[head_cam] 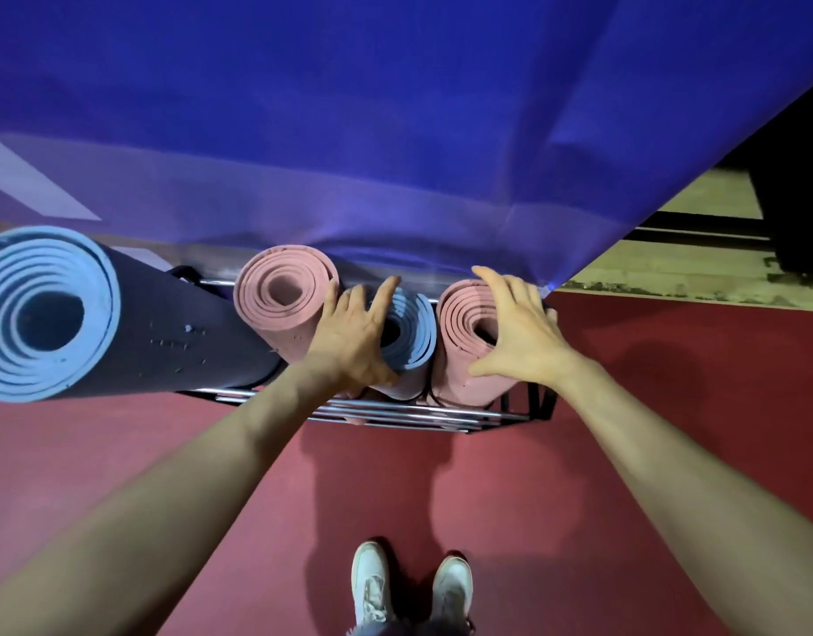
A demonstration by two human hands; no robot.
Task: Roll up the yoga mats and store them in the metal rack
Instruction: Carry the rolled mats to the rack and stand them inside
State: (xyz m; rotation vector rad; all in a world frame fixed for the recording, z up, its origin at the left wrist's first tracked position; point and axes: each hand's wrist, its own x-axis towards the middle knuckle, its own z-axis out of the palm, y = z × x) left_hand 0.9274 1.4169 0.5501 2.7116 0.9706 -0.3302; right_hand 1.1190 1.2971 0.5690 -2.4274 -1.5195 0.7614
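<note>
Four rolled yoga mats stand on end in the metal rack [395,413], against a blue tarp [395,107]. At the rack's left end the large blue mat [51,314] (dark navy on its outer face) leans out toward the camera. Next along are the left pink mat [280,309], the small blue mat [413,342] and, at the rack's right end, the right pink mat [459,342].

The left hand [354,332] lies on the top rim of the small blue mat. Its fingers [390,289] are fairly straight and reach into the gap beside the left pink mat, and its thumb rests on the roll's near side. The right hand [519,332] covers the top of the right pink mat, fingers spread wide over the coil and thumb on the near rim.

Below, two white shoes [370,585] stand on the red floor [556,498].
</note>
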